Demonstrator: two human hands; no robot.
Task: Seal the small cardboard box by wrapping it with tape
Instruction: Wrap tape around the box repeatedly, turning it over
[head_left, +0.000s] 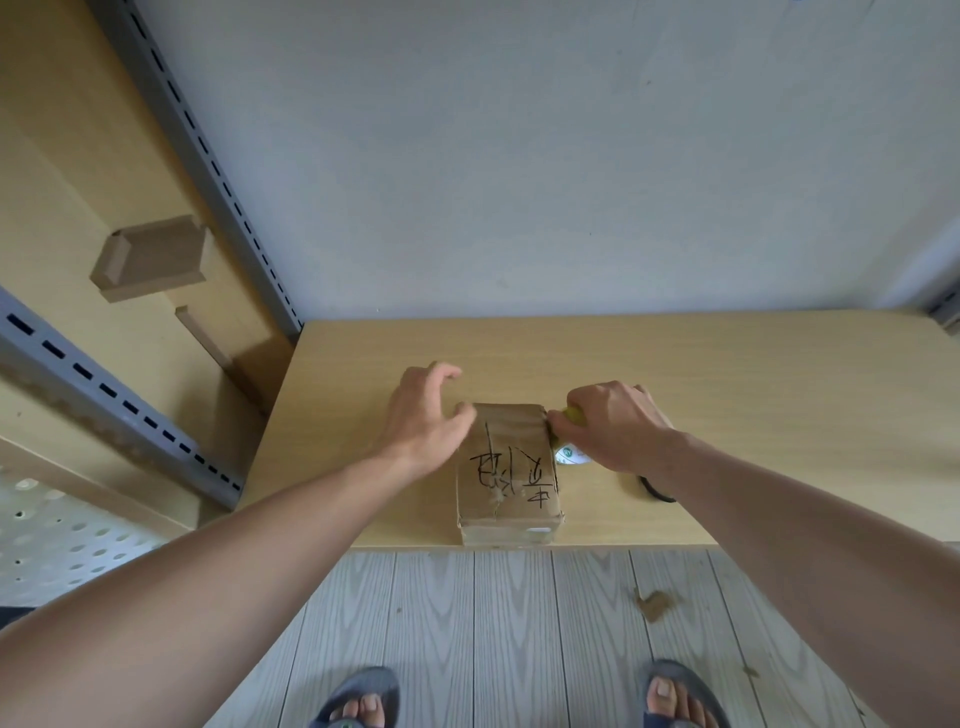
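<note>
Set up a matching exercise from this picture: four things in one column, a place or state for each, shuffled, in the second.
1. small cardboard box
2. tape roll
3. left hand
4. cardboard scrap

a. on the grey floor
b. gripped by the right hand
c. fingers relaxed, at the box's left side
d. at the table's near edge, black writing on top

Pairs: 1-d, 2-b, 3-c, 4-a
</note>
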